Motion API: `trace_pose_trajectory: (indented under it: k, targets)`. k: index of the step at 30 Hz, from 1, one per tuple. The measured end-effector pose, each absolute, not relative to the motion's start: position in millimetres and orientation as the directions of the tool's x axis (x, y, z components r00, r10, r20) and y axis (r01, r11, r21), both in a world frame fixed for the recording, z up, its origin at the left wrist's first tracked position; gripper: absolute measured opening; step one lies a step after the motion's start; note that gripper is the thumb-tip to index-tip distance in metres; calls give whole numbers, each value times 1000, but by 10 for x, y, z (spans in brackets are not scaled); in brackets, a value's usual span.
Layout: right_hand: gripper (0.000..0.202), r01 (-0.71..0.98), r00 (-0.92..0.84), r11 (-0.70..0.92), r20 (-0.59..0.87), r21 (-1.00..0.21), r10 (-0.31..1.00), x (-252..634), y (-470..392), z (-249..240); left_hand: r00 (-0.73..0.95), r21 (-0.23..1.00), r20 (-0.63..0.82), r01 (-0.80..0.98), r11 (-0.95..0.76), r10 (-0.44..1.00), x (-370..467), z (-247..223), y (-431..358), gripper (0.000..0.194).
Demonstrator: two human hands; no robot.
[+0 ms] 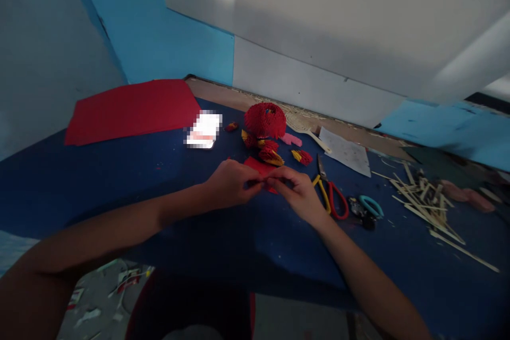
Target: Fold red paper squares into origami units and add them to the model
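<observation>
My left hand (233, 183) and my right hand (295, 188) meet over the front of the table, their fingertips pinched together. Between them is a small piece of red paper, mostly hidden by the fingers. Red paper (254, 162) also shows just behind and below the fingertips. Beyond the hands stands a round red model (265, 119) built of many small folded paper pieces. Several red and yellow folded-paper parts (271, 156) lie in front of it. Another such part (302, 156) lies to the right, and a small one (231, 126) to the left.
Scissors with red and yellow handles (338, 202) lie right of my right hand, near a teal-handled tool (370, 206). Bamboo sticks (428, 204) are heaped farther right. Large red sheets (131, 111) and a bright, blurred-out phone-like object (205, 128) lie left on the blue table (179, 244).
</observation>
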State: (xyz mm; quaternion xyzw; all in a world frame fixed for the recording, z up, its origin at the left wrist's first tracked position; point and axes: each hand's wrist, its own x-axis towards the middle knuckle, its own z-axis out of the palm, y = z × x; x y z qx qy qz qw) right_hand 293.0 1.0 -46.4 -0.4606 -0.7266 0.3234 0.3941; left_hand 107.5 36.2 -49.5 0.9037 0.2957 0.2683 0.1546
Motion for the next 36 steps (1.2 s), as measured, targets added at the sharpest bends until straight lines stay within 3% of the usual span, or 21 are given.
trace_pose_trajectory:
  k: [5,10,12,18,22,30,36]
  targets:
    - [12,623,-333,548,445,-558,832,2923,-35,-446,696,428,382,449,-784,608,1081,-495,368,23]
    - [16,696,-484,670,520,-259,704,2966,-49,-457,703,541,313,421,-728,639,1075,-468,385,22]
    - [13,706,-449,656,547,-267,707,2949,-54,-463,685,562,329,411,-718,650,1078,-463,387,25]
    - [5,598,-265,564,524,-569,809,2852,-65,-479,595,574,425,406,-711,682,1103,-511,378,21]
    - [4,629,-204,531,538,-568,818,2844,-52,-499,603,534,463,395,-748,649,1109,-573,373,20]
    - [4,820,-269,527,662,-223,699,2838,-104,-504,580,746,325,328,-580,747,1131,-520,368,19]
    - [14,868,-392,476,782,141,484,2778,-183,-515,517,847,261,282,-450,815,1148,-508,353,19]
